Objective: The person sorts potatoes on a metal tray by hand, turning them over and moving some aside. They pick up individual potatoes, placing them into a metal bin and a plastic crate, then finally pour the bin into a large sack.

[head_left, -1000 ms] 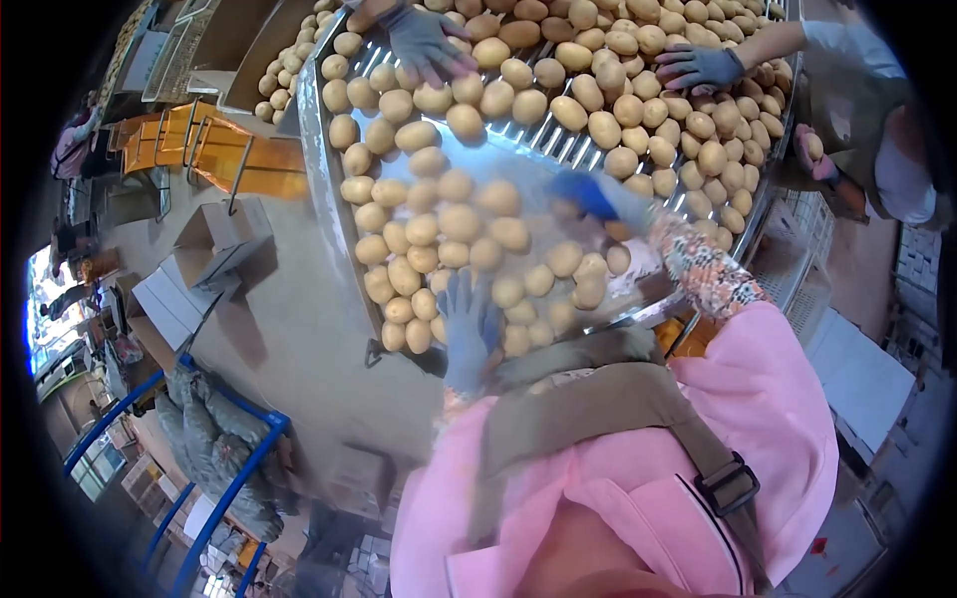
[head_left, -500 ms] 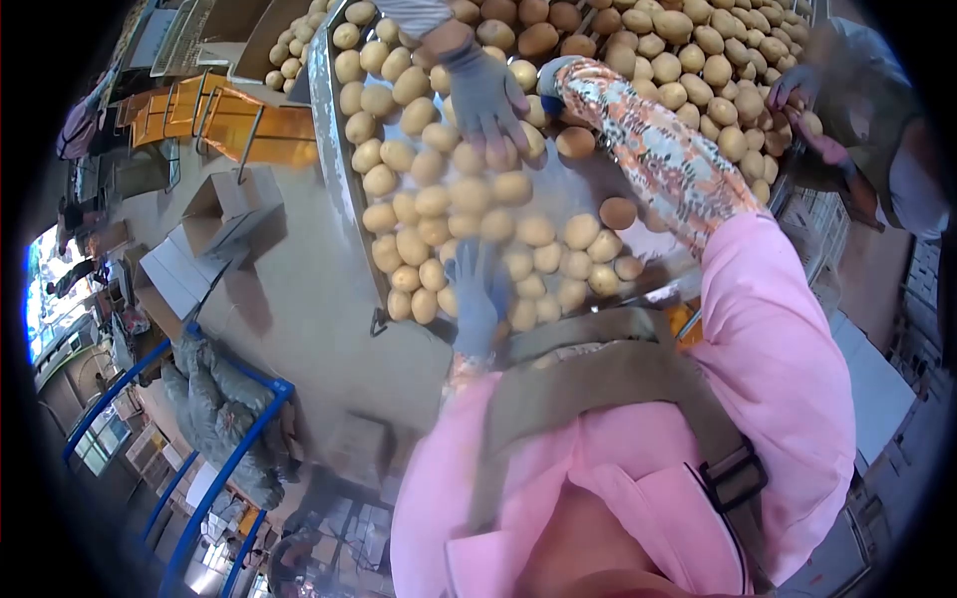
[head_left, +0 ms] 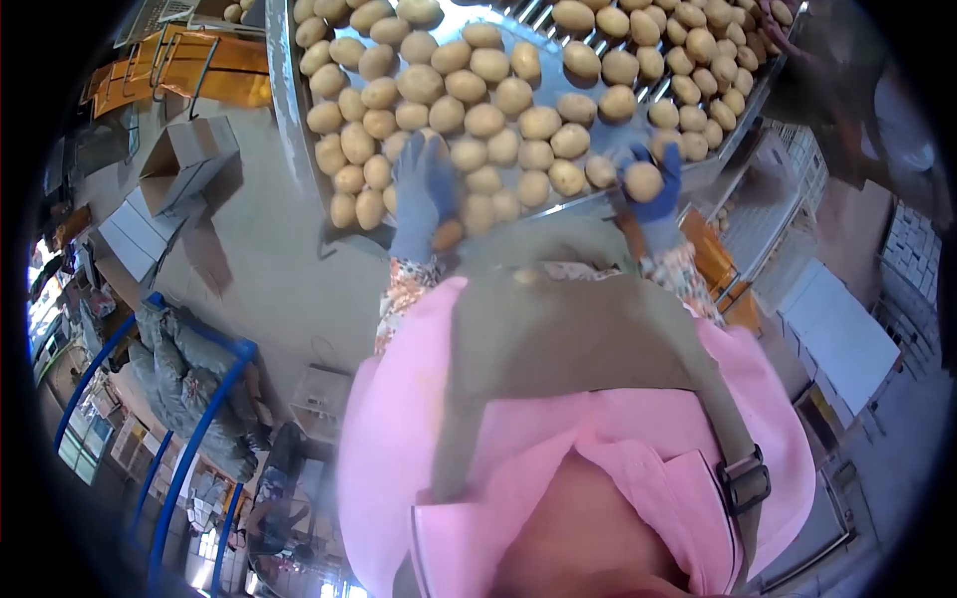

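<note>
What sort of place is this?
Likely a potato sorting or packing shed: potatoes cover a metal roller table, the gloved right hand holds a potato, and cardboard boxes sit on the floor.

The held potato is 1 oval tuber with smooth, pale tan skin. It sits cupped in the blue-gloved right hand, rounded side up, just over the near right edge of the sorting table. The other potatoes share its tan colour and vary a little in size. They lie loose on the table bed in roughly 1 layer, most touching their neighbours. The left hand, in a grey-blue glove, lies flat with fingers spread on the nearest row. Just beside its wrist, 1 darker orange-brown potato rests at the near rim.
</note>
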A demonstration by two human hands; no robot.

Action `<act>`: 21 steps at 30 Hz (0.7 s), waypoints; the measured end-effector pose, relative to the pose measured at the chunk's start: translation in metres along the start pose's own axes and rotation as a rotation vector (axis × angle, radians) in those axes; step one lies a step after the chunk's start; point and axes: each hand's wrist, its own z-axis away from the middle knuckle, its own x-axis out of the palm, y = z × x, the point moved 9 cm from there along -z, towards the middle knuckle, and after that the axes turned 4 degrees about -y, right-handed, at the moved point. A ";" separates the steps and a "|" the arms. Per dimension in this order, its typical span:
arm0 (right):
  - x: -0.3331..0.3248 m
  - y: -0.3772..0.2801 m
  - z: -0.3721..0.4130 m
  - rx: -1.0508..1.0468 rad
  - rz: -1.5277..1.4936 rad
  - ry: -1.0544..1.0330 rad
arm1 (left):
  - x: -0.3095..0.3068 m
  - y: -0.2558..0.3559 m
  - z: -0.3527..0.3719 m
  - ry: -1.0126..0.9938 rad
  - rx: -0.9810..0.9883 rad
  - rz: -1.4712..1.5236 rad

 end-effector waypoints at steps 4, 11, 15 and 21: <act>-0.167 -0.031 0.107 -0.012 0.236 0.185 | -0.005 0.001 0.001 0.035 0.074 0.120; -0.170 -0.074 0.119 -0.195 0.815 0.476 | 0.019 0.016 0.022 -0.028 -0.036 -0.164; 0.011 0.017 0.034 -0.257 1.246 -0.268 | 0.030 0.009 0.064 -0.260 -0.168 -0.443; 0.148 0.170 0.035 0.057 1.497 -0.935 | 0.028 -0.027 0.107 -0.295 -0.287 -0.347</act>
